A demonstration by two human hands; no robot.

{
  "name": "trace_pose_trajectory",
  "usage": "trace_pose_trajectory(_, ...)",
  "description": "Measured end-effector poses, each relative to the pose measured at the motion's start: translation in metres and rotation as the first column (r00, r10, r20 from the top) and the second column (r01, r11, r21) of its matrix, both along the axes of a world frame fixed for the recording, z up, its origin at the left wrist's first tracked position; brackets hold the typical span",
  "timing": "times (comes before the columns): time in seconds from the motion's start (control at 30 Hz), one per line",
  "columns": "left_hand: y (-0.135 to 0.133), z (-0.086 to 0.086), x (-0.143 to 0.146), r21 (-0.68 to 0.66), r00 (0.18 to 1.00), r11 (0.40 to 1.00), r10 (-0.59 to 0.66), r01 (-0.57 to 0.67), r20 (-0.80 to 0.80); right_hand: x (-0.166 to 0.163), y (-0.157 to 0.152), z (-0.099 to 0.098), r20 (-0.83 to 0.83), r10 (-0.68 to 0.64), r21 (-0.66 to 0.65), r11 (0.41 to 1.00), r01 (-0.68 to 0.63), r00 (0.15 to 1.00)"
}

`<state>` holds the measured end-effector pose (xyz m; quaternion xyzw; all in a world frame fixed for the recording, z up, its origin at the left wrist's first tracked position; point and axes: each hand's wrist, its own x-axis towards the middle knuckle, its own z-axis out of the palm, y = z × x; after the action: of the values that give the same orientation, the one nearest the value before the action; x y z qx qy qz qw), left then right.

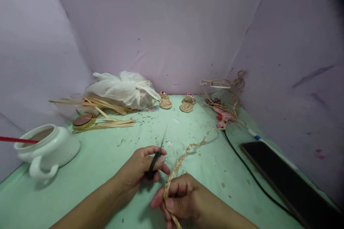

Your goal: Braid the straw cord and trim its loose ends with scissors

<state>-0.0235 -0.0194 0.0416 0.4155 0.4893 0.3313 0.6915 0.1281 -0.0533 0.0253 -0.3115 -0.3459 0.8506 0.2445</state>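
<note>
My left hand (149,164) is closed around the black handles of a small pair of scissors (153,166), whose thin blade points up and away. Close beside it, my right hand (182,198) pinches a braided straw cord (176,167) between thumb and fingers. The cord runs from below the right hand across the table toward the back right, getting thinner and frayed there. The scissors and the cord are apart. Two small woven straw sandals (187,103) with red and white trim stand at the back.
At left are a white pot (64,146) with a red stick, a round tin (83,120), straw strips (115,106) and a white plastic bag (123,87). A dark phone (285,182), a black cable (249,171) and tangled cord over a pink item (225,114) lie at right.
</note>
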Motion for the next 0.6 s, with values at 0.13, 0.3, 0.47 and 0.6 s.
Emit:
trace_pose_trajectory(0.13, 0.003, -0.008, 0.008, -0.064, 0.970, 0.978, -0.188, 0.200, 0.152, -0.004, -0.004, -0.008, 0.092, 0.038, -0.006, 0.999, -0.038, 0.995)
trace_pose_trajectory(0.3, 0.013, 0.002, 0.007, 0.059, 0.993, 0.997, 0.044, -0.051, 0.108, -0.007, -0.003, -0.001, 0.266, 0.059, 0.050, 0.996, -0.075, 0.962)
trace_pose_trajectory(0.47, 0.014, 0.030, -0.006, 0.649, 0.877, 0.670, 0.480, -0.360, -0.009, -0.007, 0.007, -0.001, 0.198, -0.309, 0.090, 0.951, 0.297, 0.930)
trace_pose_trajectory(0.6, 0.025, 0.015, -0.007, 0.685, 0.844, 0.693, 0.489, -0.222, -0.222, -0.009, 0.007, -0.014, 0.172, -0.311, 0.048, 0.950, 0.307, 0.935)
